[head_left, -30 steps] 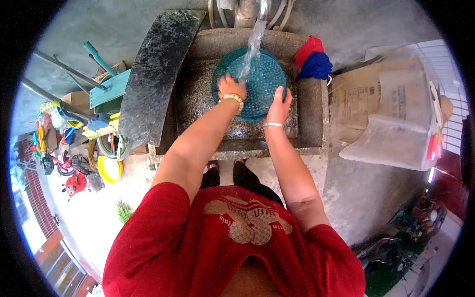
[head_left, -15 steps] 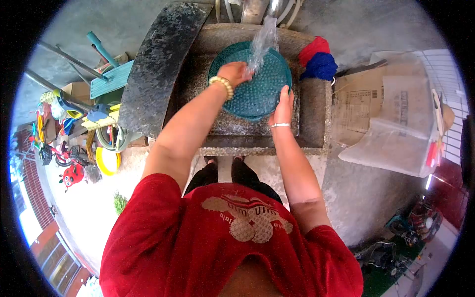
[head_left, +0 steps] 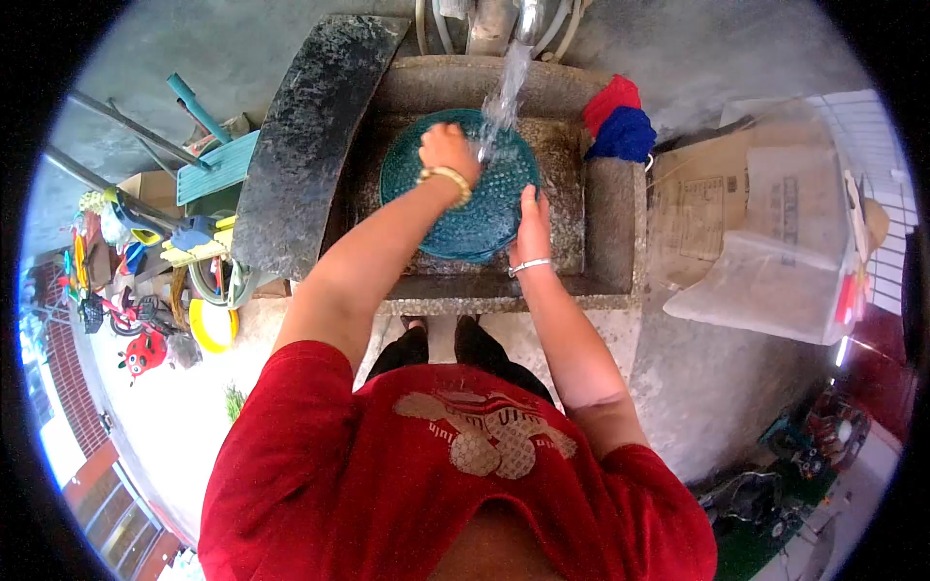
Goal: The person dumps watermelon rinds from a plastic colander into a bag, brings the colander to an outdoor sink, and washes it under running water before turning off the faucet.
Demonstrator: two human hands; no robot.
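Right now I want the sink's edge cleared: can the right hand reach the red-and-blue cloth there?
Probably yes: nothing visible stands between the right hand and the red-and-blue cloth, though the hand would likely have to leave the teal basin.

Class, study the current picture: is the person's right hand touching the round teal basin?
Touching. The head view shows the right hand gripping the teal basin at its right side, thumb over the rim, no gap visible.

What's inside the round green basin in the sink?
Falling water and a dimpled-looking bottom show inside the basin. The left hand covers part of it, so anything beneath, or within that curled hand, can't be seen.
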